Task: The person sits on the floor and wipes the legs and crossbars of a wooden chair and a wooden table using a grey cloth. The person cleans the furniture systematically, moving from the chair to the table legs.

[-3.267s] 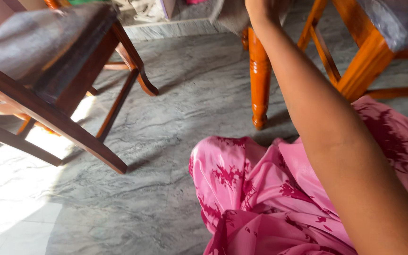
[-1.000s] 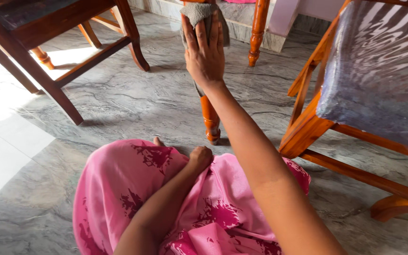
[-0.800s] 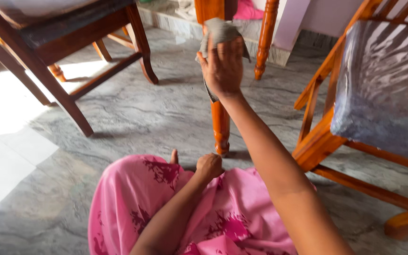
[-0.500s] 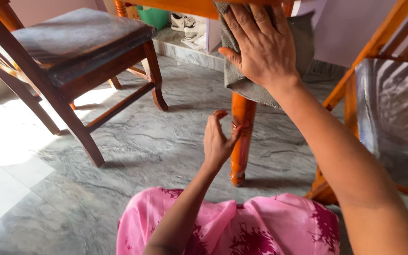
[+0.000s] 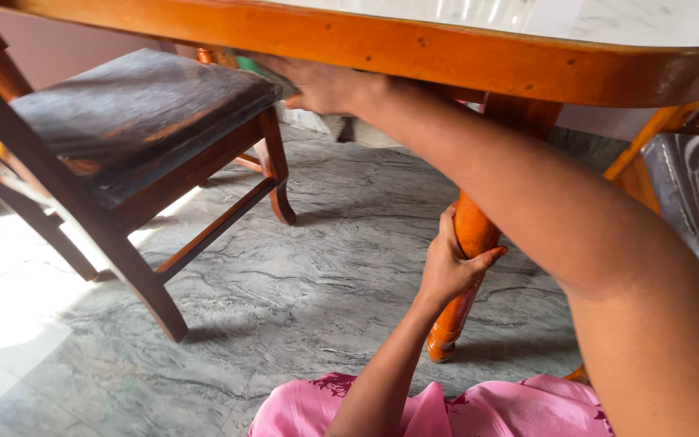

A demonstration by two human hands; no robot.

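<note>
Gripping table leg (image 5: 472,235) w/ left hand (image 5: 450,267).

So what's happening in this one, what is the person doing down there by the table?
A person sits on the grey stone floor beside a wooden table. The left hand grips the turned table leg. The right hand reaches up under the table's edge, with what looks like a grey cloth mostly hidden behind it. A dark wooden chair stands to the left.
</note>
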